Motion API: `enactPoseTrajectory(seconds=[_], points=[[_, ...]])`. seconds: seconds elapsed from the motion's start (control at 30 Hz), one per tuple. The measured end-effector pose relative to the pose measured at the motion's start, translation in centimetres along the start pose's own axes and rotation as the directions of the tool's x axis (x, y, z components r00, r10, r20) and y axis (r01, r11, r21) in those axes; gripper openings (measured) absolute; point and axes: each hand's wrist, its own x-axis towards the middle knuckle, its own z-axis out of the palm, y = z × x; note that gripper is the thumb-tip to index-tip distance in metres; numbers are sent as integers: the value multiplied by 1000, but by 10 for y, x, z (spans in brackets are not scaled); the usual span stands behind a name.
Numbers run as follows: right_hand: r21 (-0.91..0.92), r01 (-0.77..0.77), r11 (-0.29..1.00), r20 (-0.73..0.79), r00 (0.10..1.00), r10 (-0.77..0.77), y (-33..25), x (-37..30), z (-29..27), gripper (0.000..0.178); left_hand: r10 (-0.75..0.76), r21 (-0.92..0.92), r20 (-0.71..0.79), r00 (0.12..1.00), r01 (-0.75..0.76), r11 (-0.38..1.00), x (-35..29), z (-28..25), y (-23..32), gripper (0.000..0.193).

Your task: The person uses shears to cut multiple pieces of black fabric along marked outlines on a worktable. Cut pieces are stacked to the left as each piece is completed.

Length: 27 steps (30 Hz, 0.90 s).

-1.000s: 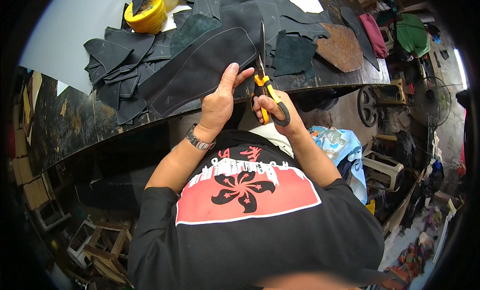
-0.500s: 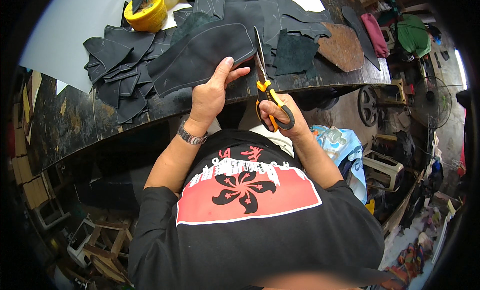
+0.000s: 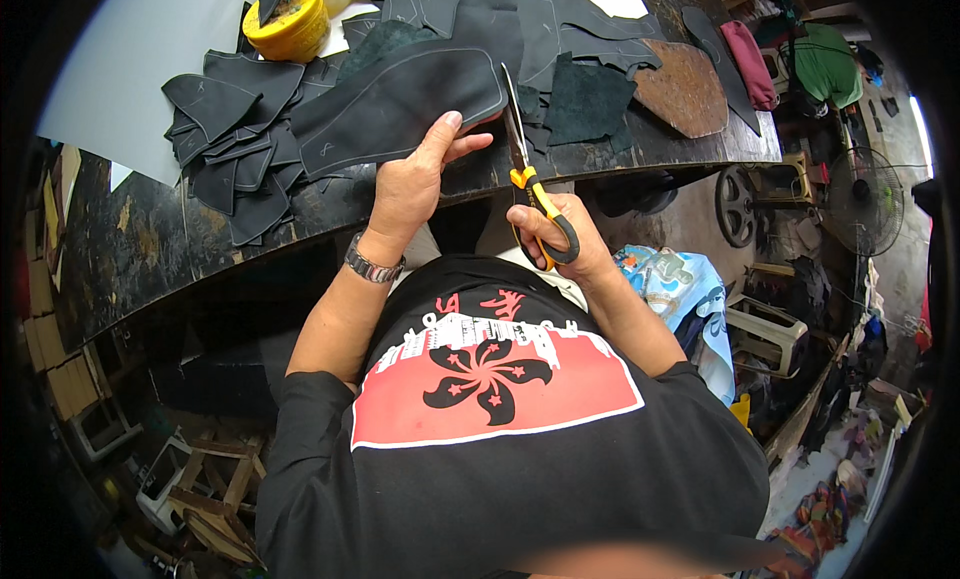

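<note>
My left hand (image 3: 412, 184) pinches the near right edge of a large black leather-like piece (image 3: 400, 104), thumb on top and fingers beneath. A pale outline runs along the piece's border. In my right hand (image 3: 570, 237) is a pair of scissors (image 3: 535, 194) with yellow and black handles, fingers wrapped through the loops. The scissors' blades point away from me and lie right beside the piece's right end; whether they touch it I cannot tell. Left of the held piece lies a pile of smaller black cut pieces (image 3: 225, 104) with similar pale lines.
A yellow tub (image 3: 290, 24) stands at the back left of the dark worn table (image 3: 130, 244). More marked black sheets (image 3: 540, 29) spread across its far side. A brown board (image 3: 682, 89) and a dark green-black scrap (image 3: 587, 99) lie at right. Beyond the table stands a fan (image 3: 862, 201).
Both hands have shifted slightly left, carrying the black piece and the scissors with them. The scissor blades look closer together than before.
</note>
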Motion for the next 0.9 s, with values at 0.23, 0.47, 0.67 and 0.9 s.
enactPoseTrajectory(seconds=[0.23,0.47,0.67,0.9], points=[[55,19,998,51,998,-21,-17,6,-4,36,133,585,180,975,-215,782,-4,-12,-7,33],[78,38,996,42,998,-42,-16,7,0,34,30,245,57,998,-43,969,-3,-12,-11,33],[2,76,997,11,997,-76,-11,2,1,37,-68,59,46,997,65,996,-2,-5,-2,41],[-56,27,998,23,999,-26,-16,0,-3,39,-35,-44,88,995,40,998,-2,-1,7,38]])
